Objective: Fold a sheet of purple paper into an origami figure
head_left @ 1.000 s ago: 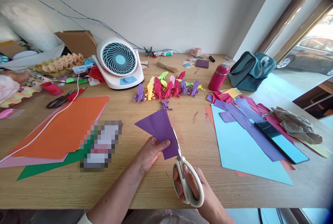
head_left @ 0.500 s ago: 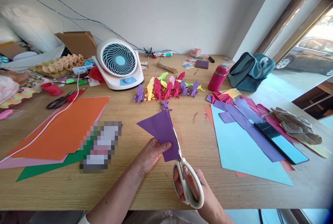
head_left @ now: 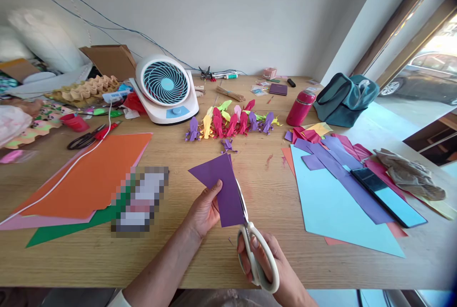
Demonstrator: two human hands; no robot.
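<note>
My left hand (head_left: 207, 207) pinches a folded sheet of purple paper (head_left: 224, 188) above the table, thumb on top. The fingers beneath the sheet are partly hidden. In my right hand (head_left: 267, 254) is a pair of scissors (head_left: 259, 262) with white handles, fingers and thumb through the loops. Their blades lie along the right edge of the purple paper, pointing away from me. Beyond the sheet sits a small purple paper figure (head_left: 227, 145), and behind it a row of folded paper figures (head_left: 230, 122) in red, yellow, purple and green.
Orange sheets (head_left: 89, 173) and a blurred-out flat object (head_left: 141, 200) lie on the left. A white fan (head_left: 166, 88) stands behind. To the right are a light blue sheet (head_left: 328, 207), a phone (head_left: 385, 197), a red bottle (head_left: 300, 107) and a teal bag (head_left: 344, 100).
My left thumb has shifted up and left on the purple paper, away from the blades. The scissors remain along the sheet's right edge. The whole view has shifted slightly.
</note>
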